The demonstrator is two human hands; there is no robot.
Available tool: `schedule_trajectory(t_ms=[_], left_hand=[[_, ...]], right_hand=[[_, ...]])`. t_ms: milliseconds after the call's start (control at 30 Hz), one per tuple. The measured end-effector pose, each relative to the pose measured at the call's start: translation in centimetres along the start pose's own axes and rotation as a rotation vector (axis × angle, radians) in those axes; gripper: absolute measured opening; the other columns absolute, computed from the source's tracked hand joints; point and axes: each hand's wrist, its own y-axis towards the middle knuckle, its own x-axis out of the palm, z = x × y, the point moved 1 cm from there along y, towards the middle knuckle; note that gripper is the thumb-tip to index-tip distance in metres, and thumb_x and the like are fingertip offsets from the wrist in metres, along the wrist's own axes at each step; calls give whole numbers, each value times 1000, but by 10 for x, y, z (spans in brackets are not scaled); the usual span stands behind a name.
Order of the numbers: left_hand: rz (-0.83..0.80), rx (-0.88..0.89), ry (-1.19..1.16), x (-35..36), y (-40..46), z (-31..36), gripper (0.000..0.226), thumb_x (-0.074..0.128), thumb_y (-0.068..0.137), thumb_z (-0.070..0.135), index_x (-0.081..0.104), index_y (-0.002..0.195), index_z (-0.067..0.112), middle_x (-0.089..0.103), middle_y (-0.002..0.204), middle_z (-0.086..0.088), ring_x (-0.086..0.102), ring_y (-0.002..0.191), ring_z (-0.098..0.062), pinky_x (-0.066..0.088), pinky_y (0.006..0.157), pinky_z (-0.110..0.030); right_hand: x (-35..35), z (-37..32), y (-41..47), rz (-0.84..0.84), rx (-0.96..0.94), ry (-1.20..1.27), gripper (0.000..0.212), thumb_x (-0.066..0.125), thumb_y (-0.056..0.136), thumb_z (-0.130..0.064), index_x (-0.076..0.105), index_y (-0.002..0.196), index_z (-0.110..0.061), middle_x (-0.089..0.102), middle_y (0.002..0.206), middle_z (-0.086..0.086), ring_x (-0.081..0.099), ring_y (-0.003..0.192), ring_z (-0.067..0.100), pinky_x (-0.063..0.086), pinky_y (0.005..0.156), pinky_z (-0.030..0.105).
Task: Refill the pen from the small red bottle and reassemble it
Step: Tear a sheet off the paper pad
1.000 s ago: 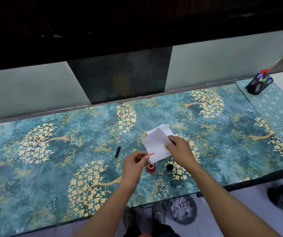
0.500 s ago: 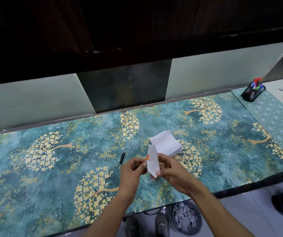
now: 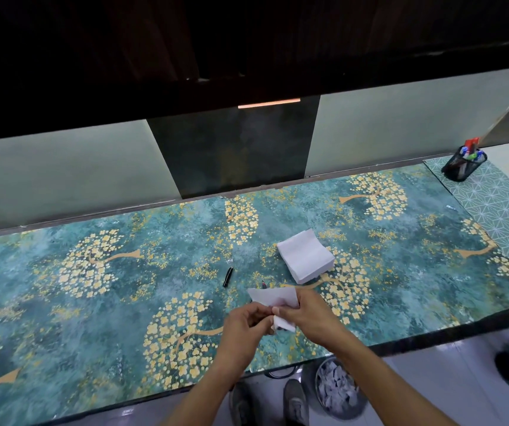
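Note:
My left hand (image 3: 247, 325) and my right hand (image 3: 307, 315) meet over the near edge of the desk. Both pinch a white tissue (image 3: 273, 298) that is folded around the thin orange pen part, which the paper mostly hides. A small dark tip (image 3: 264, 284) pokes out just above the tissue. The black pen cap (image 3: 227, 276) lies on the desk to the left of the tissue stack. The small red bottle and its black lid are hidden behind my hands and the tissue.
A stack of white tissues (image 3: 305, 259) sits just beyond my hands. A black mesh pen holder (image 3: 463, 164) stands at the far right. The desk mat (image 3: 93, 302) is teal with gold trees. A waste bin (image 3: 339, 392) with crumpled tissues stands under the desk edge.
My right hand lifted one tissue off the stack, brought it to my left hand and wrapped it around the orange pen part. The bottle and lid are now covered from view.

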Motion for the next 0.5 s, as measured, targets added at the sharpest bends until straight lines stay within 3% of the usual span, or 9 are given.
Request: schedule_trajectory(t_ms=[133, 200, 333, 433, 500], left_hand=[[25, -30, 7, 0, 1, 4, 10, 69, 89, 0, 77, 87, 7, 76, 73, -15, 67, 62, -14, 56, 64, -27], [60, -56, -5, -2, 0, 6, 12, 69, 89, 1, 78, 86, 7, 74, 67, -10, 66, 58, -13, 55, 61, -25], [80, -92, -24, -10, 1, 5, 10, 70, 89, 4, 79, 86, 8, 76, 70, -14, 67, 60, -14, 55, 61, -27], [88, -102, -39, -8, 0, 6, 7, 71, 88, 4, 78, 86, 5, 76, 72, -18, 67, 59, -16, 55, 61, -27], [82, -104, -59, -3, -2, 9, 6, 72, 88, 2, 78, 86, 3, 75, 70, -16, 67, 58, -16, 55, 60, -27]], right_hand=[[0, -2, 1, 38, -12, -66, 16, 77, 86, -22, 81, 102, -20, 81, 94, -3, 76, 92, 14, 60, 85, 45], [-1, -4, -1, -47, -31, 18, 23, 75, 82, -20, 80, 104, -24, 79, 97, 0, 71, 90, 12, 55, 83, 38], [-8, -7, -5, -215, -16, 91, 36, 68, 79, -4, 76, 113, -14, 74, 99, -2, 65, 93, 10, 48, 84, 30], [-11, -8, -2, -187, -36, 6, 28, 68, 82, -10, 77, 107, -17, 79, 101, 4, 66, 90, 10, 51, 82, 33], [-12, -7, 1, -132, -47, -102, 16, 69, 84, -18, 78, 97, -20, 79, 91, 3, 64, 78, 8, 51, 73, 35]])
